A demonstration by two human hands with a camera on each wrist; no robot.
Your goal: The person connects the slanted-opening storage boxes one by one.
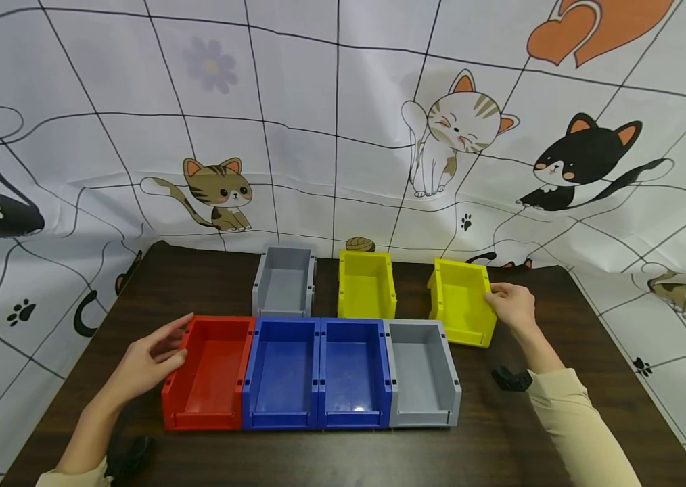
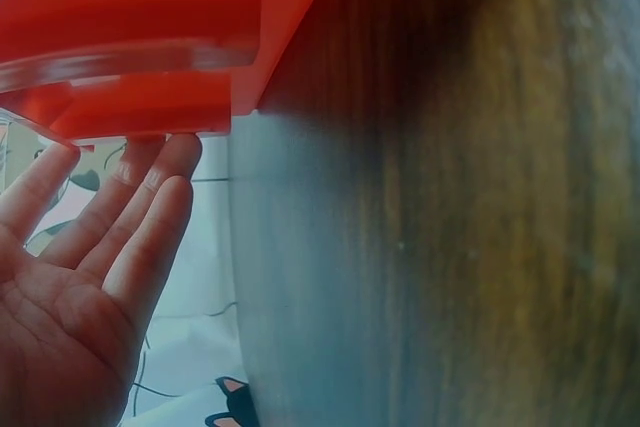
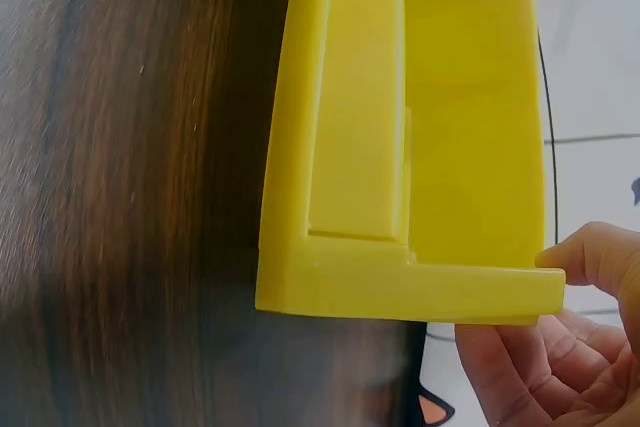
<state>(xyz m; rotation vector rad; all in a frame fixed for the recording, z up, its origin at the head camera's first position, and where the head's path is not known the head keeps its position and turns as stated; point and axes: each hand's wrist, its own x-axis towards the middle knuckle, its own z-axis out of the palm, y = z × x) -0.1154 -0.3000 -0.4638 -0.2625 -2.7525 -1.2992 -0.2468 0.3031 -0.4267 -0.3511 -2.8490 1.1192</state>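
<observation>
At the left end of the front row, my left hand lies against the outer left wall of a red storage bin. Its fingers are nearly straight, and the left wrist view shows the fingertips right at the bin's side. My right hand pinches the right wall of a yellow storage bin between thumb and fingers. That bin is slightly turned, behind the right end of the front row. In the right wrist view the thumb is on the inner side and the fingers are outside.
Two blue bins and a grey bin continue the front row beside the red one. Behind them stand another grey bin and another yellow bin. A cat-patterned cloth hangs behind the dark wooden table.
</observation>
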